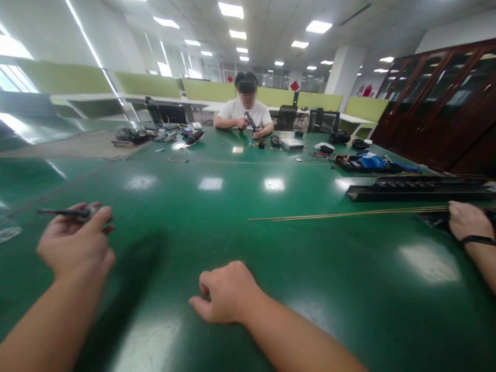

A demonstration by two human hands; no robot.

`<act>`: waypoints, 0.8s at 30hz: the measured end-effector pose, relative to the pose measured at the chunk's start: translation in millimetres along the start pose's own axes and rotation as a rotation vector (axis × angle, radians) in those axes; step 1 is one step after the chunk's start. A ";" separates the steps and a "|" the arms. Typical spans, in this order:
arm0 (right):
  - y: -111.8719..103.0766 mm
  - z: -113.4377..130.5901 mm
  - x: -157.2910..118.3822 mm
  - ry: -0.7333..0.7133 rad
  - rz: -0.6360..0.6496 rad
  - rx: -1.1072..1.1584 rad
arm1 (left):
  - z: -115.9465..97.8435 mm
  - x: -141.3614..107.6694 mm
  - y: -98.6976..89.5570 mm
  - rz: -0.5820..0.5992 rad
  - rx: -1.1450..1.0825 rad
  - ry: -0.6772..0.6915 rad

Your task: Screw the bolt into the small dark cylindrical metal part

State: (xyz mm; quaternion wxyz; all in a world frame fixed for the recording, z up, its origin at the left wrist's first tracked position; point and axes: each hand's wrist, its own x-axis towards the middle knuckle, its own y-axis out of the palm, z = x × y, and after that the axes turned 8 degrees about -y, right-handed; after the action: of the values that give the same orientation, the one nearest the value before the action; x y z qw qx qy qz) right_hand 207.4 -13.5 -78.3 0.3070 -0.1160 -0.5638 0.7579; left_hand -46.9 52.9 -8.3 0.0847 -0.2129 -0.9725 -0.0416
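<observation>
My left hand [79, 240] is raised over the left side of the green table [217, 237]. Its fingers are closed on a slim dark tool with a greyish part [72, 212], whose thin end points left; the exact kind is unclear. Near the front of the table rests my right hand [228, 292], fingers curled inward and thumb a little apart, with nothing visible in it. Its palm side is hidden. Beyond it lie several thin brass-coloured rods [310, 216], out of its touch.
At the right, another person's hand [470, 222] with a dark wristband is by the rods. Behind them lies a black channel-shaped rail [411, 191]. Across the table sits a person [244, 113] holding a dark tool. A parts tray [368, 163] and scattered tools [166, 134] line the far side.
</observation>
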 end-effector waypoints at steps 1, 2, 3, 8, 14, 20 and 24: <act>0.2 -0.6 -0.5 0.001 -0.006 0.013 | 7.6 -1.9 10.0 0.065 -0.045 -0.064; 0.1 -1.8 -1.7 0.007 -0.023 0.032 | 14.9 -6.3 18.8 0.183 -0.078 -0.091; -0.2 -3.7 -3.7 -0.005 -0.048 0.073 | 22.0 -13.0 25.9 0.279 -0.085 -0.103; -3.6 -25.7 -22.5 0.033 -0.194 0.342 | 51.1 -56.9 29.6 0.689 -0.052 -0.092; -5.1 -48.7 -33.3 0.306 -0.319 0.515 | 64.8 -79.6 16.0 1.106 0.116 0.130; -2.9 -47.5 -30.9 0.331 -0.284 0.608 | 65.0 -75.9 15.6 1.179 0.182 0.511; -3.0 -46.5 -29.6 0.352 -0.336 0.615 | 68.1 -77.1 14.8 1.240 0.277 0.477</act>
State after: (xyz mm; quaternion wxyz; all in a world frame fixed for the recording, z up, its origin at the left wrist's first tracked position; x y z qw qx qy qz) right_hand 255.9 5.7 -96.3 0.5395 -0.0529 -0.2601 0.7990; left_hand 18.2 42.9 -88.5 0.3314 -0.7036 -0.6215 0.0940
